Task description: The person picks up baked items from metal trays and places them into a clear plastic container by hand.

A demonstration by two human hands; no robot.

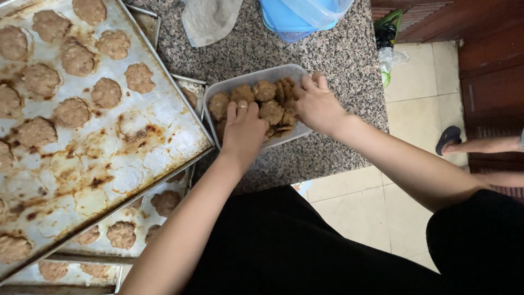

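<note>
cookies point(266, 102) in tub point(256, 77), baking tray point(158, 136) left (stacked on others)

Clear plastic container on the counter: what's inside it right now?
The clear plastic container holds round brown cookies, piled in layers. Both hands reach in: the left hand and right hand cover the cookies beneath them, so the lower layers and bottom are hidden.

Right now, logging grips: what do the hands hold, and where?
Both the left hand and right hand rest on cookies in the clear container; an actual grip cannot be told.
</note>
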